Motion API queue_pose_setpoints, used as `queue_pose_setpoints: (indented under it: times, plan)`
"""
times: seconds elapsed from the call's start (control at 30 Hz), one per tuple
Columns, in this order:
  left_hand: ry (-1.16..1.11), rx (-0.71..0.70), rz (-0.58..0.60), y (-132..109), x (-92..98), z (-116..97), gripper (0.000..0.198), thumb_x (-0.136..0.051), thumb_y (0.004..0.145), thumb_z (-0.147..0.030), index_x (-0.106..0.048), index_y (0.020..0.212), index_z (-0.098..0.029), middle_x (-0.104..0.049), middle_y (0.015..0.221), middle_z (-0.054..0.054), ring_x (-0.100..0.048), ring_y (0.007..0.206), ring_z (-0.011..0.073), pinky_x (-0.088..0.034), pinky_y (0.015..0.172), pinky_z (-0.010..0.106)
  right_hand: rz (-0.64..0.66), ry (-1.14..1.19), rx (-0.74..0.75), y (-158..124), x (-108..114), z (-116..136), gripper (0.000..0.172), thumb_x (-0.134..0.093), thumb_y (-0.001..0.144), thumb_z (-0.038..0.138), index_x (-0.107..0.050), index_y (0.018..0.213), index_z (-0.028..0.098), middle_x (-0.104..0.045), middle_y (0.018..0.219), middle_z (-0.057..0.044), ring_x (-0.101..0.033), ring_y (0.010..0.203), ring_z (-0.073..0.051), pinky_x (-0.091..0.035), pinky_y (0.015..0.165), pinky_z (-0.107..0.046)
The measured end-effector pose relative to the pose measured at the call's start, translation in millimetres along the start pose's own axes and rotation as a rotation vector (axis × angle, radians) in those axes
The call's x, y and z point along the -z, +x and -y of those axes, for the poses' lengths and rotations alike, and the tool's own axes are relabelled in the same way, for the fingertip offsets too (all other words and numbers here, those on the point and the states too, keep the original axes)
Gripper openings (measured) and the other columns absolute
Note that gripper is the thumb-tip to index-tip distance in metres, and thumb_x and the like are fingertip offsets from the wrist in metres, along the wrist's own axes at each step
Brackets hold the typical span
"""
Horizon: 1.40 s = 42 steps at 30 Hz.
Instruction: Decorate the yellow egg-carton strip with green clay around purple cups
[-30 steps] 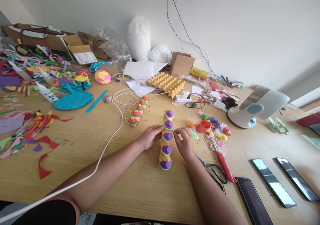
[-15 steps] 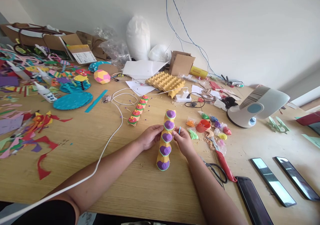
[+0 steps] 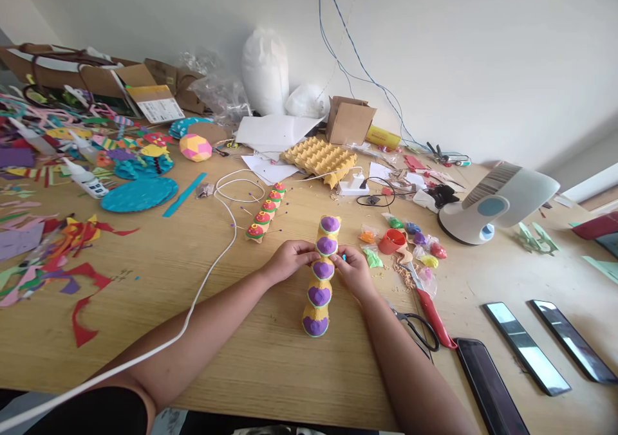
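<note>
A caterpillar made from a strip of yellow egg carton [image 3: 319,296] stands lengthwise before me on the table. Purple clay caps with pale green rims cover its bumps. My left hand [image 3: 290,260] pinches its left side near the second bump. On the opposite side, the fingertips of my right hand [image 3: 356,273] are closed against it, and a small blue stick [image 3: 344,257] pokes out between them; the rest of the stick is hidden. Farther back lies a finished-looking red and green egg-carton caterpillar [image 3: 262,218] with pins sticking out of its sides.
Clay packets [image 3: 373,257] and a red-orange cup [image 3: 392,241] sit to the right, near a red-handled knife [image 3: 434,316], scissors [image 3: 418,331] and several phones [image 3: 490,383]. A white cable [image 3: 207,287] crosses my left arm. Paper scraps [image 3: 87,274] cover the left; a yellow egg tray [image 3: 318,158] lies behind.
The purple-capped caterpillar has shifted slightly toward me. Both hands stay on its sides, and the blue stick has tilted so that less of it shows.
</note>
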<state>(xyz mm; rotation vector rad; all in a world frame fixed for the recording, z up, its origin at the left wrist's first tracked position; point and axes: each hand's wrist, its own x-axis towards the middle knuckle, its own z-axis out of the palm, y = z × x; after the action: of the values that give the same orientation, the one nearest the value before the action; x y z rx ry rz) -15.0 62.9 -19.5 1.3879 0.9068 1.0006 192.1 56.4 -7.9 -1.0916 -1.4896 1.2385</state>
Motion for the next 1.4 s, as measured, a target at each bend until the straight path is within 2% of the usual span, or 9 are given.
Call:
queue_pose_setpoints:
  times: [0.17,0.43,0.67,0.93,1.1,1.3,1.4]
  plan:
    - [0.129,-0.006,-0.064,-0.9,-0.3,1.4,0.042,-0.07,0.081,-0.053,-0.079,0.092,-0.014,-0.075,0.081,0.007,-0.064,0.072,0.0182,-0.05,0.07,0.029,0.043,-0.017,0.009,0.6,0.6,-1.0,0.033,-0.073,0.079,0.054,-0.067,0.085,0.021,-0.068,0.081,-0.002,-0.059,0.074,-0.018,-0.048,0.07,-0.03]
    - [0.13,0.01,-0.109,-3.2,-5.6,-0.9,0.038,-0.071,0.08,-0.052,-0.079,0.083,-0.015,-0.072,0.072,0.005,-0.063,0.067,0.0178,-0.048,0.064,0.027,0.084,-0.088,-0.009,-0.1,4.8,6.8,0.031,-0.073,0.079,0.052,-0.071,0.079,0.021,-0.068,0.075,-0.001,-0.057,0.069,-0.018,-0.045,0.066,-0.029]
    - [0.021,0.016,-0.025,-2.6,-4.1,-3.8,0.034,-0.074,0.079,-0.048,-0.08,0.088,-0.016,-0.076,0.082,0.007,-0.065,0.071,0.0189,-0.05,0.068,0.028,0.031,-0.134,0.006,1.6,5.0,3.1,0.038,-0.071,0.08,0.055,-0.069,0.07,0.019,-0.062,0.067,0.0,-0.05,0.062,-0.015,-0.038,0.057,-0.027]
    - [0.098,0.047,-0.029,-1.2,-1.4,2.9,0.04,-0.07,0.081,-0.054,-0.079,0.083,-0.015,-0.072,0.072,0.006,-0.062,0.066,0.0177,-0.047,0.062,0.027,0.072,-0.141,0.023,1.2,7.7,1.9,0.034,-0.07,0.082,0.052,-0.07,0.073,0.019,-0.062,0.068,0.0,-0.051,0.063,-0.015,-0.038,0.06,-0.027]
    - [0.016,0.038,-0.011,-2.0,-1.8,-0.4,0.039,-0.071,0.08,-0.053,-0.079,0.084,-0.015,-0.074,0.077,0.007,-0.063,0.069,0.0183,-0.049,0.064,0.027,0.037,-0.168,0.034,1.5,7.1,0.9,0.035,-0.07,0.082,0.053,-0.07,0.071,0.019,-0.062,0.067,0.0,-0.05,0.062,-0.015,-0.037,0.058,-0.027]
    - [-0.004,0.055,-0.084,-1.3,-2.5,1.5,0.035,-0.076,0.076,-0.05,-0.079,0.079,-0.015,-0.073,0.075,0.007,-0.063,0.067,0.0182,-0.048,0.063,0.027,0.092,-0.153,0.04,-0.4,6.0,4.9,0.033,-0.068,0.083,0.053,-0.071,0.075,0.021,-0.062,0.069,0.0,-0.051,0.064,-0.016,-0.039,0.061,-0.028]
    - [-0.043,0.052,-0.08,-1.2,-2.2,2.3,0.034,-0.078,0.075,-0.049,-0.079,0.078,-0.015,-0.074,0.075,0.007,-0.064,0.067,0.0187,-0.049,0.064,0.028,0.086,-0.128,0.017,-0.9,5.3,6.1,0.035,-0.067,0.083,0.054,-0.07,0.074,0.021,-0.061,0.068,-0.001,-0.051,0.063,-0.016,-0.04,0.061,-0.028]
